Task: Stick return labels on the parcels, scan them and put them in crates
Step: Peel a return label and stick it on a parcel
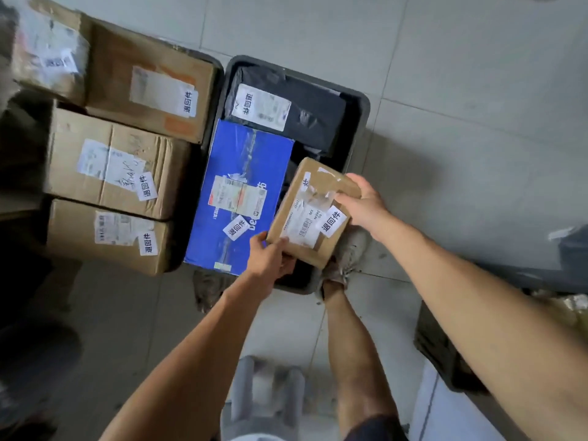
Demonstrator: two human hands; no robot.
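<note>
Gripping the small brown parcel [313, 214] at its near corner is the left hand [270, 257], fingers partly hidden underneath, while the right hand [362, 202] is clasping its far edge, holding it above the dark crate [359, 122] beside the blue box [241, 192]; its printed shipping text is blurring beyond reading.

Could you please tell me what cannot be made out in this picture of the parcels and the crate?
Head view only:
- Crate floor: hidden by the blue box, black bag and small box.
- Small box underside: hidden; left hand and right hand hold it.
- Label print on the small box: too small.
- Top-left parcel: blurred.
- Dark crate at right: behind the right arm.
</note>
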